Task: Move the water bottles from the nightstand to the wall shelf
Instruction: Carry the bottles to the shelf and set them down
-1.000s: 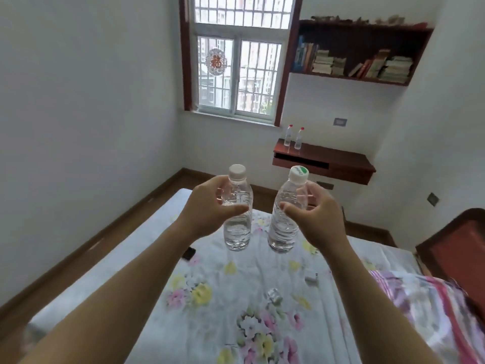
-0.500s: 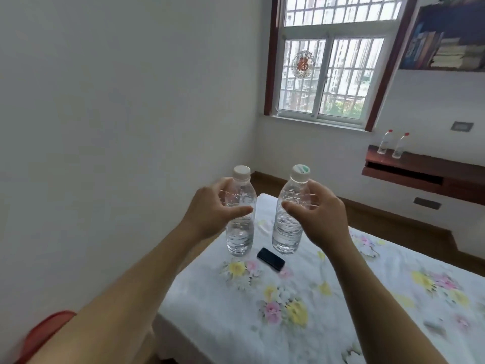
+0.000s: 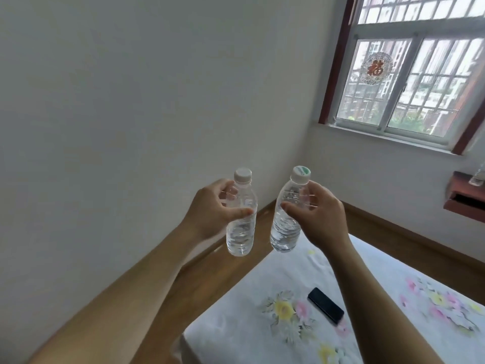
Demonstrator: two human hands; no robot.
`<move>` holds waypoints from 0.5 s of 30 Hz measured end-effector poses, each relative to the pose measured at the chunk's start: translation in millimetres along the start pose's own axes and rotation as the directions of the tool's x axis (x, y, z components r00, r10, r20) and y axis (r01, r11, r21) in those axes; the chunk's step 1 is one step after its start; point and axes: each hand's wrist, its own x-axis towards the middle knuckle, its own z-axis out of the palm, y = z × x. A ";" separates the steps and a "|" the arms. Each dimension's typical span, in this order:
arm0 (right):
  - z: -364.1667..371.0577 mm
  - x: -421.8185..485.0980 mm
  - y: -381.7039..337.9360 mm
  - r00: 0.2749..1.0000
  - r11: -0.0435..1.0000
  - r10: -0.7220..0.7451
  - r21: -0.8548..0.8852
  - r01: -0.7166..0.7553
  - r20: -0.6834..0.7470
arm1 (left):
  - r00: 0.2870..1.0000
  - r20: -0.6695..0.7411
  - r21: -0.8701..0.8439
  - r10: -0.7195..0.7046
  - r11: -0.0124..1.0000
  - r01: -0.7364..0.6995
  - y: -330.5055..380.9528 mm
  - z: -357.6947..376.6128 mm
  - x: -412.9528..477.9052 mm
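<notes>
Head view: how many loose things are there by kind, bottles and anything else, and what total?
Water bottles in hand: 2, white-capped bottle in the left hand, green-marked bottle in the right hand
Bottles on the wall shelf: 1, shelf bottle cut off by the frame edge
Phones: 1, black phone on the bed
Total: 4

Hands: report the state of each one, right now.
Left hand: closed, holding the white-capped bottle.
Right hand: closed, holding the green-capped bottle.
</notes>
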 end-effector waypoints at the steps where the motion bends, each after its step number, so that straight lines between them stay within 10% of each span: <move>1: 12.0 11.0 -2.8 1.000 1.000 0.000 0.003 0.000 0.010 | 1.000 -0.005 0.002 -0.004 1.000 0.004 -6.8 -9.1 11.7; 15: 214.9 126.1 -42.4 0.997 0.997 0.041 -0.061 -0.045 -0.060 | 0.997 0.059 -0.043 0.057 0.998 -0.054 -146.7 -144.6 171.5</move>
